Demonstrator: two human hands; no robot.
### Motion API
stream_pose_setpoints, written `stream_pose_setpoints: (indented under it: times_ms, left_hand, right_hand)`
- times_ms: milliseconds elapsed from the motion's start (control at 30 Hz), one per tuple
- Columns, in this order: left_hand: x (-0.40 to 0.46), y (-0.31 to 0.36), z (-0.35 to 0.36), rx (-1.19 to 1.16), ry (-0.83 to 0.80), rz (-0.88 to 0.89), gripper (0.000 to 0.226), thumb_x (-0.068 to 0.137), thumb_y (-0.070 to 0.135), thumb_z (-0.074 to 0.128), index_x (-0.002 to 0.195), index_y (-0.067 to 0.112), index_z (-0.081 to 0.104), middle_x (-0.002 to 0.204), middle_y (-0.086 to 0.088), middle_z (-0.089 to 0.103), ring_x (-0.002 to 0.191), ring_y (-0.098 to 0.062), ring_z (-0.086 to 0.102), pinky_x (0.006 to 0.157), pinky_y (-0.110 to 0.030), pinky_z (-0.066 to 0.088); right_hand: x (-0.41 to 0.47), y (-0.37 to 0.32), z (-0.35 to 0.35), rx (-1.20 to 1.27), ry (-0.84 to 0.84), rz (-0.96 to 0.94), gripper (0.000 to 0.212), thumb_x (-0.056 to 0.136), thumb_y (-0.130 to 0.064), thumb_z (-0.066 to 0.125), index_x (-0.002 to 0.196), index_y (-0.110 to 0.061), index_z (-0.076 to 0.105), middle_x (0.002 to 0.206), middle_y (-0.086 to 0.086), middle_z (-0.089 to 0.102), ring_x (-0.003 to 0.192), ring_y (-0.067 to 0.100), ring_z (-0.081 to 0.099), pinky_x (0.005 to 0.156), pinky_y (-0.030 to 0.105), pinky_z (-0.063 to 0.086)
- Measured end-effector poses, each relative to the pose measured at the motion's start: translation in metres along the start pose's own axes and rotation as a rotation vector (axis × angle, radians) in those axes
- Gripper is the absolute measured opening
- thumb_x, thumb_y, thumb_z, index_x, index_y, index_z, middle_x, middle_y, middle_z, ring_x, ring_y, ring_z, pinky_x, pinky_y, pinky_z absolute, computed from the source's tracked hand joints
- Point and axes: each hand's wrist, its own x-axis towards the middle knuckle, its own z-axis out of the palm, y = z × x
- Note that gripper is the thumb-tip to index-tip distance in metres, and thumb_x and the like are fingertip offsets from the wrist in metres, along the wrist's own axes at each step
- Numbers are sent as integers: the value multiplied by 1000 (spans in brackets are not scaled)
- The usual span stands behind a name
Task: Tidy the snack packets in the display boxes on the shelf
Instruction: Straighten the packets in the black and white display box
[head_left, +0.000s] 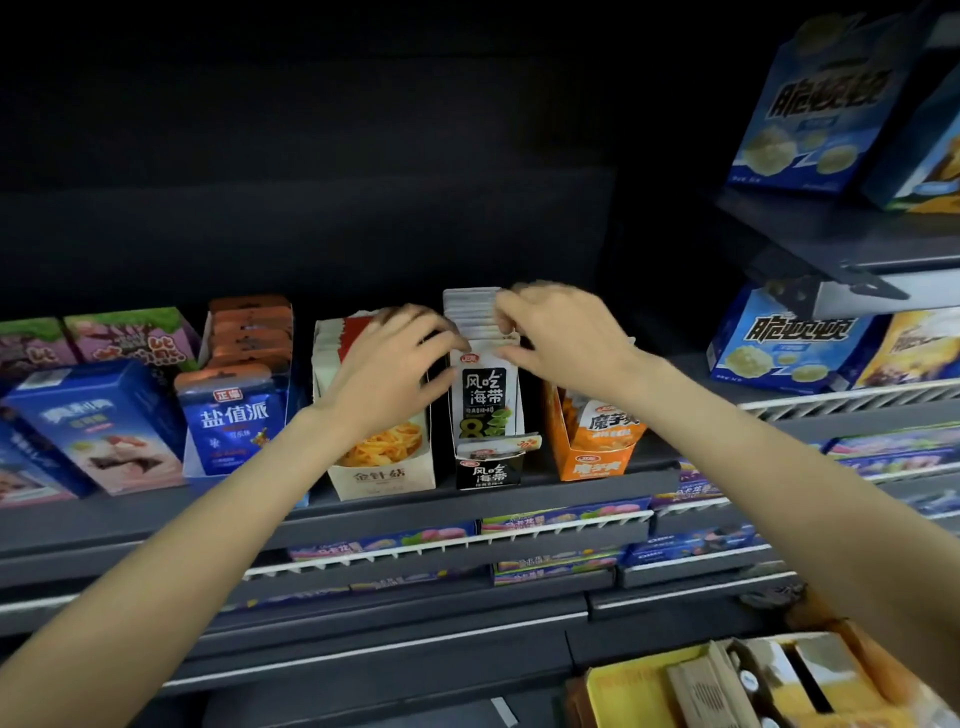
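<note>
Both hands work on the black seaweed box (487, 470): left hand (387, 364) steadies its side, right hand (558, 332) fingers pinch the packets (470, 312), probably to straighten the row.

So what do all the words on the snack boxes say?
"风吃海带" on the black box and on the front packet in it.
"金针菇" on the cream box.
"盐值派", with "正幸" above it, on the blue packet.
"魔芋爽" on the orange box.
"脆顿顿" on the blue boxes at right, somewhat blurred.
Small print, the lower-shelf labels and the far-left boxes are too blurred to read.
</note>
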Motion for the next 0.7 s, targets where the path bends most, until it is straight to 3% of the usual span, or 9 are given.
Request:
stream_pose_setpoints:
  times_ms: [167,267,333,467,567,700]
  left_hand:
    - [-4,7,3,-55,-96,217,28,91,29,47,104,19,70,103,3,67,104,-19,55,89,-33,37]
    - [-5,14,-3,-169,-169,121,32,93,35,45,107,22,70,103,6,68,103,-14,56,88,-33,42]
    - [-7,19,-13,-407,-232,-55,26,93,40,52,109,26,68,102,11,68,98,-5,57,85,-29,47]
    - [-14,26,-29,-759,-466,-253,23,84,39,65,106,31,69,97,21,69,94,8,61,84,-8,43]
    - [-16,25,-31,-809,-554,-254,25,79,45,65,102,34,70,94,23,70,93,7,62,84,-10,45]
    - [-13,23,-34,-883,-610,-286,34,72,49,67,102,34,70,96,22,71,95,6,63,89,-16,47]
  right_hand:
    - [-38,6,-26,317,-123,13,8,88,-25,65,95,-21,66,87,-13,63,74,2,58,70,31,54]
    - [-50,1,-27,385,-306,-18,15,91,-27,62,104,-23,69,93,-14,67,76,-7,57,73,18,48]
    - [-57,-5,-24,386,-363,-32,19,93,-25,59,110,-23,69,97,-13,67,75,-9,54,75,16,46]
    - [-73,-14,-16,395,-299,-31,19,94,-21,57,109,-21,68,100,-9,69,82,2,60,77,30,50]
    - [-82,-17,-12,356,-200,-48,18,93,-26,53,104,-24,67,100,-11,67,83,14,64,69,40,54]
    - [-89,-29,-7,271,-60,-99,15,85,-24,57,95,-20,67,91,-7,67,78,16,65,55,33,53]
